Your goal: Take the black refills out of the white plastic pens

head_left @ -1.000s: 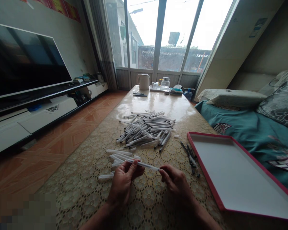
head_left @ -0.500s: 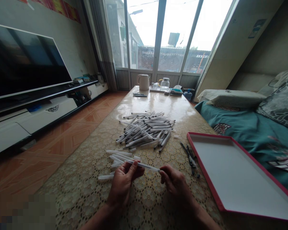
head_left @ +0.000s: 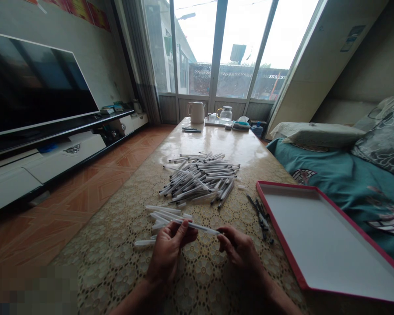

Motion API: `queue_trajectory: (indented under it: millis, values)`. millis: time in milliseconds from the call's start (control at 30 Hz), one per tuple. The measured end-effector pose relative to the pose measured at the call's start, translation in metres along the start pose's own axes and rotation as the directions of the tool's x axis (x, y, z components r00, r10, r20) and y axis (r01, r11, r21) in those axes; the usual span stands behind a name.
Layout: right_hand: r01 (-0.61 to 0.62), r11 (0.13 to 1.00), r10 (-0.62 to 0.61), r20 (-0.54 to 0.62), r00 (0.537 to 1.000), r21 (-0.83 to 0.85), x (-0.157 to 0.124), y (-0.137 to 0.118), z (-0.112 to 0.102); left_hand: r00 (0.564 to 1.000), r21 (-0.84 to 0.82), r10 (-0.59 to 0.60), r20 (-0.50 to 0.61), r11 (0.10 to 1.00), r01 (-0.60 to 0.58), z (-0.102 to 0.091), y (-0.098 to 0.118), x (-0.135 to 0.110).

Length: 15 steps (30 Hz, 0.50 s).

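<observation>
Between my hands lies a slim white pen barrel (head_left: pixel 203 228), tilted slightly down to the right. My left hand (head_left: pixel 171 240) is closed on its left part, thumb on top. The fingertips of my right hand (head_left: pixel 238 245) pinch its right end; a small dark tip shows there, partly hidden by the fingers. Beside and behind my left hand are several loose white pen tubes (head_left: pixel 164 210). Farther up the table spreads a large pile of white pens with dark ends (head_left: pixel 200 177). Small black pen parts (head_left: pixel 260 214) lie to the right of my right hand.
A shallow red-rimmed box lid (head_left: pixel 298 280) with a white inside rests at the right of the patterned table (head_left: pixel 118 258). At the far end stand a beige kettle (head_left: pixel 197 113), a glass jug (head_left: pixel 226 114) and a tissue pack (head_left: pixel 240 125). A sofa (head_left: pixel 341 175) borders the right side.
My right hand has shifted very slightly left along the pen's end. My left hand and everything on the table look the same.
</observation>
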State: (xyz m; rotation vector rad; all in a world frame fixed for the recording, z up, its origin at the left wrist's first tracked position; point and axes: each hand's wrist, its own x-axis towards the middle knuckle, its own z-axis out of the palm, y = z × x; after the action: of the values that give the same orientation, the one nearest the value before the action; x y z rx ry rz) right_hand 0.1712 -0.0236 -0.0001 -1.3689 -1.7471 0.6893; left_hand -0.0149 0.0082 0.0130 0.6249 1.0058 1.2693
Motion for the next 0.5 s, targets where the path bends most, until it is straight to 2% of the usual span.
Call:
queue_trajectory:
  millis: [167,367,500]
  values:
    - [-0.001,0.999,0.001,0.0,1.0,-0.045,-0.0017,-0.0007,0.0004,1.0,-0.005,-0.007,0.003,1.0,0.007,0.0011,0.0011,-0.0011]
    - [-0.007,0.998,0.007,0.001,1.0,0.065,0.0,-0.0012,0.0011,1.0,-0.005,-0.003,0.013,1.0,0.003,0.0006,0.0001,-0.0013]
    - [0.018,1.0,-0.018,0.001,1.0,0.013,0.0004,0.0007,0.0011,1.0,-0.002,-0.011,0.012,1.0,0.011,0.0007,0.0008,-0.0017]
